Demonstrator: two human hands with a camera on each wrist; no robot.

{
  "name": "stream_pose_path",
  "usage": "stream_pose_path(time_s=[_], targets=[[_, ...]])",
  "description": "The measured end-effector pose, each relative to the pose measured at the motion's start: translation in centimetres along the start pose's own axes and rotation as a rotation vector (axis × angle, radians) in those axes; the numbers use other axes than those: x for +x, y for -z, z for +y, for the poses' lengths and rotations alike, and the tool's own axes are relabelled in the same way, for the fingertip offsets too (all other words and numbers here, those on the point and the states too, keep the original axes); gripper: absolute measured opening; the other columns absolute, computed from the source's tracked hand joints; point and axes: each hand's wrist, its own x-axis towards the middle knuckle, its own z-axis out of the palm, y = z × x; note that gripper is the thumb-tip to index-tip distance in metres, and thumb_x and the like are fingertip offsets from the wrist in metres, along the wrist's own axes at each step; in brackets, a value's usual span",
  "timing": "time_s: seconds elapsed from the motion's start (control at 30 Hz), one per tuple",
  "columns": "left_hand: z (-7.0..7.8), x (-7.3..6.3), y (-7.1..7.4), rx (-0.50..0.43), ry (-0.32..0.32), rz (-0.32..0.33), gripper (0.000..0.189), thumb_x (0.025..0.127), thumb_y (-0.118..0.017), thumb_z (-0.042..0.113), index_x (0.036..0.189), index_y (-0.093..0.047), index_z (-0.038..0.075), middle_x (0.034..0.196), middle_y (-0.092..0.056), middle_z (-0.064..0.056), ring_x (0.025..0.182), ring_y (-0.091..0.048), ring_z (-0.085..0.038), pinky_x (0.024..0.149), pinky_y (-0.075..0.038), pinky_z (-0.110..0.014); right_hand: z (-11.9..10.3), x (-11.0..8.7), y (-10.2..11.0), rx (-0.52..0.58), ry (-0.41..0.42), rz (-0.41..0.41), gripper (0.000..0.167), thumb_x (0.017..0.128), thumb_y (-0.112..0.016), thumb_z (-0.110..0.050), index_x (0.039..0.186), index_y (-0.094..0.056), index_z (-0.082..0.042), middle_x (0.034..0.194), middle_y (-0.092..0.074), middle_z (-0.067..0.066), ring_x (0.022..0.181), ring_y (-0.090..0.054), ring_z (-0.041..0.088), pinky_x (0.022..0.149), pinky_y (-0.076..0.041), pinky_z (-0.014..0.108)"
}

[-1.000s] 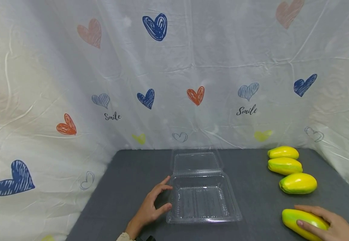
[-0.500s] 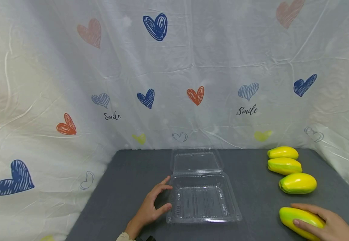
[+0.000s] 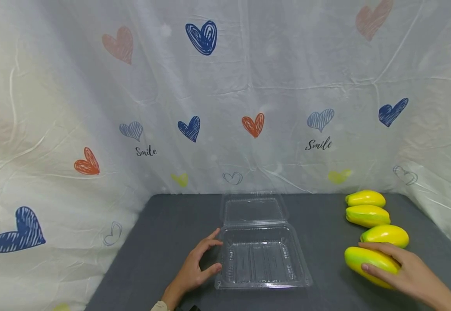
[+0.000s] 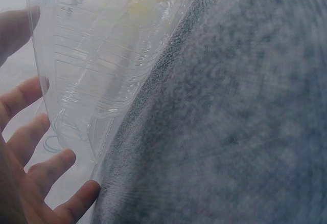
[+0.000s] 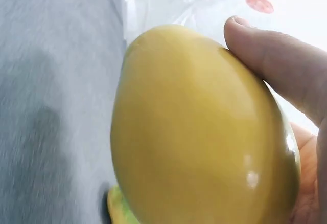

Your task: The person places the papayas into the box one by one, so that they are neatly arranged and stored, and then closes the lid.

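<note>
My right hand (image 3: 412, 272) grips a yellow-green papaya (image 3: 367, 265), thumb on the near side and fingers over the far side. In the right wrist view this papaya (image 5: 199, 127) fills the middle, and a shadow lies on the cloth at the left. A clear plastic clamshell container (image 3: 303, 270) lies with its lid (image 3: 254, 210) folded back, nothing inside it. At its left rim is my left hand (image 3: 194, 265), fingers spread and fingertips touching the edge. The left wrist view shows those fingers (image 4: 30, 137) along the container's clear wall (image 4: 92, 55).
Three more papayas (image 3: 388, 234) lie in a row at the right, behind the held one. Grey cloth (image 3: 171, 224) covers the table. A white curtain (image 3: 217, 95) with printed hearts hangs behind and at both sides.
My right hand has carried the papaya up and to the left in the head view, so it now overlaps the nearest of the other papayas. The left hand and container have stayed put.
</note>
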Motion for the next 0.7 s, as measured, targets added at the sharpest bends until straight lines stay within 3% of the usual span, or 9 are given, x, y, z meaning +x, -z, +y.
stream_pose_path(time_s=[0.27,0.53,0.7], targets=[[0.1,-0.1,-0.1,-0.007,0.006,-0.002,0.048,0.09,-0.073,0.017,0.135,-0.058,0.014,0.162,-0.041,-0.012,0.148,-0.043,-0.032,0.109,-0.048,-0.042,-2.2,1.3,-0.7,0.093,0.166,0.119,0.044,0.084,-0.085,-0.033,0.125,-0.07,-0.034,0.117,-0.068,-0.019,0.096,-0.054,-0.013,0.069,-0.046,0.022],[0.0,0.0,0.0,-0.012,0.01,-0.003,0.048,0.09,-0.073,0.017,0.135,-0.058,0.015,0.162,-0.041,-0.012,0.148,-0.043,-0.031,0.108,-0.048,-0.042,-4.4,2.4,-1.1,0.114,0.202,0.138,0.044,0.085,-0.084,-0.035,0.126,-0.069,-0.035,0.119,-0.071,-0.003,0.097,-0.053,-0.011,0.069,-0.046,0.023],[-0.1,0.0,0.0,-0.013,0.005,-0.001,0.048,0.09,-0.073,0.017,0.135,-0.058,0.014,0.162,-0.041,-0.015,0.149,-0.042,-0.03,0.108,-0.048,-0.042,-5.4,3.0,-1.7,0.161,0.223,0.147,0.044,0.084,-0.085,-0.032,0.125,-0.07,-0.031,0.118,-0.071,-0.001,0.093,-0.055,-0.007,0.068,-0.047,0.023]])
